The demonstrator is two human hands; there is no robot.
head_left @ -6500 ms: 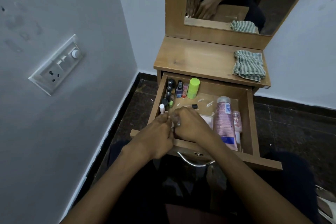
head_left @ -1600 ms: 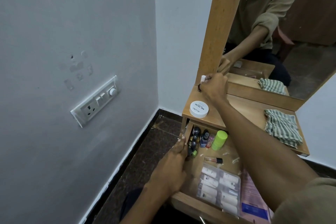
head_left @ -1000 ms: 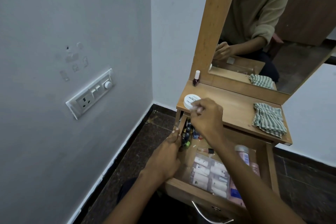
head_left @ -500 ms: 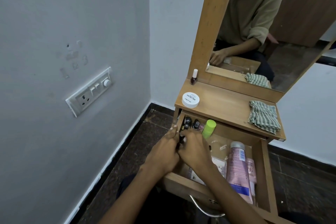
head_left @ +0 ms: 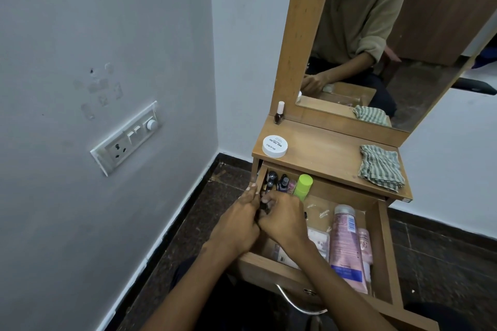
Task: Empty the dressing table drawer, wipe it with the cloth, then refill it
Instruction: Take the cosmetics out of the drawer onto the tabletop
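Observation:
The wooden drawer [head_left: 384, 255] of the dressing table is pulled open. My left hand [head_left: 236, 220] is curled over the drawer's left wall, thumb at the rim. Touching it, my right hand [head_left: 282, 220] has its fingers curled round a small dark bottle [head_left: 263, 207] that is mostly hidden between the two hands. Behind them stand several small bottles [head_left: 277, 181] and a lime-green bottle [head_left: 302, 187]. A pink tube [head_left: 345, 244] and a clear pack [head_left: 320, 240] lie in the drawer. The striped cloth [head_left: 380, 168] lies folded on the tabletop at the right.
On the tabletop [head_left: 322, 153] stand a white-capped nail polish bottle [head_left: 279, 113] and a white jar [head_left: 274, 145] at the left. A mirror [head_left: 390, 43] rises behind. A wall with a switch plate [head_left: 126, 137] is close on the left. A metal handle [head_left: 298, 303] curves under the drawer front.
My right hand set the white-capped bottle at the back left of the tabletop, then came back down into the drawer beside my left hand, which stayed at the left wall.

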